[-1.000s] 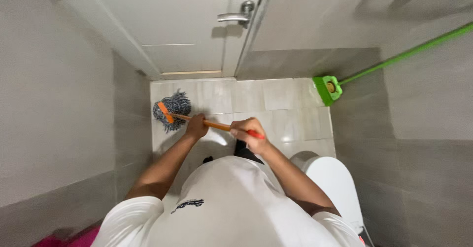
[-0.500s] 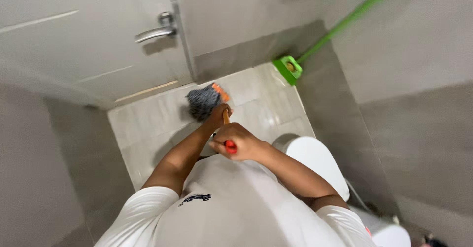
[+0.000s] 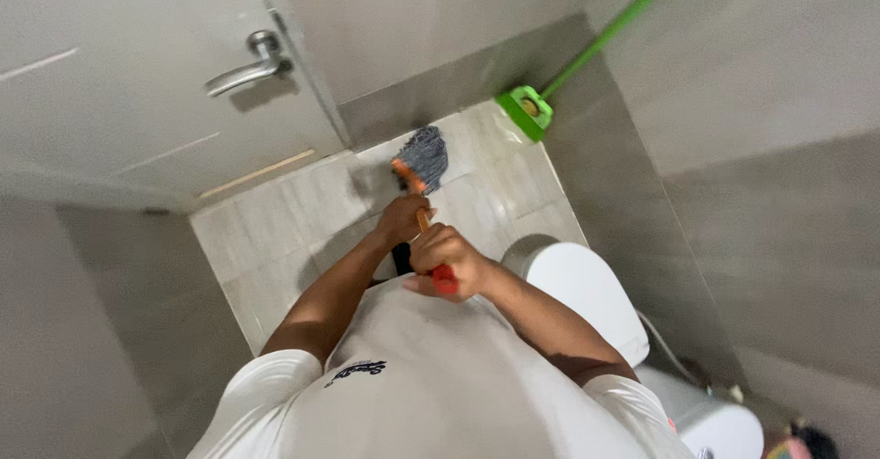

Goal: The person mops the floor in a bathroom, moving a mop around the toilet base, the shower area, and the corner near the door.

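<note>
Head view: the person stands in a narrow tiled room and looks down over a white shirt (image 3: 431, 377) at both arms stretched forward. The left hand (image 3: 401, 219) is clenched around the orange handle (image 3: 423, 221) of a mop, lower down the shaft, where it can steer the head. The right hand (image 3: 446, 259) is wrapped tight around the red grip (image 3: 445, 281) at the top end, close to the chest, so it can push and act as the pivot. The two hands sit near each other along the shaft, which tilts away from the body toward the far wall. The grey string mop head (image 3: 423, 156) lies flat on the pale floor tiles (image 3: 275, 230), just beside the grey wall base and near the corner, its strands spread by the pressure from above. A green broom (image 3: 527, 111) leans against the right wall, its head resting on the floor in the corner, well clear of the mop's path. The white door (image 3: 137, 102) with its metal lever (image 3: 243, 72) stands shut to the left. A white toilet (image 3: 587, 303) is at the person's right side, close beside the right forearm
</note>
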